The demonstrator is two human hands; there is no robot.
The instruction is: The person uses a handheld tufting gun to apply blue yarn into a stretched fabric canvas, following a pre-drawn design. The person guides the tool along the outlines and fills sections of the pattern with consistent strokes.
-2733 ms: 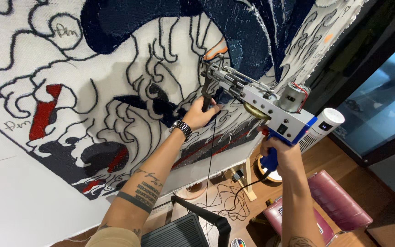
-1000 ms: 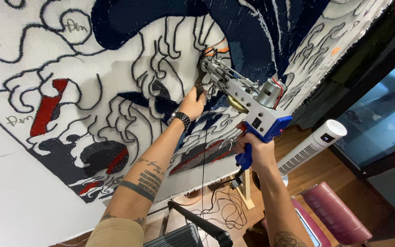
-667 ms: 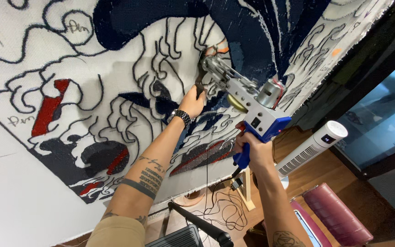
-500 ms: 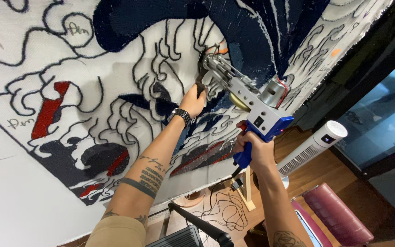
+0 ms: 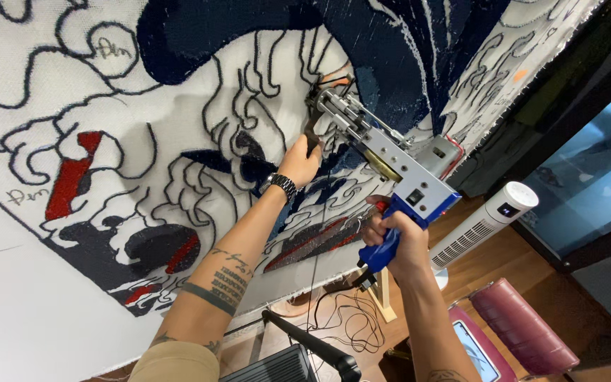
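Right hand [image 5: 399, 237] wrapped tight round the tufting gun [image 5: 383, 152] grip; left hand [image 5: 300, 159] closed on its front handle. Rug cloth [image 5: 178, 141] partly filled, white gaps left.

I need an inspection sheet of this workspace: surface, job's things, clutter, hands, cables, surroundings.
Surface: stretched white cloth with a dark blue, black and red tufted pattern.
Job's things: tufting gun, nose against the cloth.
Clutter: nothing seen on the cloth.
Hands: left hand grips the gun's front handle; right hand grips the blue rear grip.
Cables: black cable loose on the wooden floor; yarn runs up to the gun.
Surroundings: white tower fan, maroon cushion, window.
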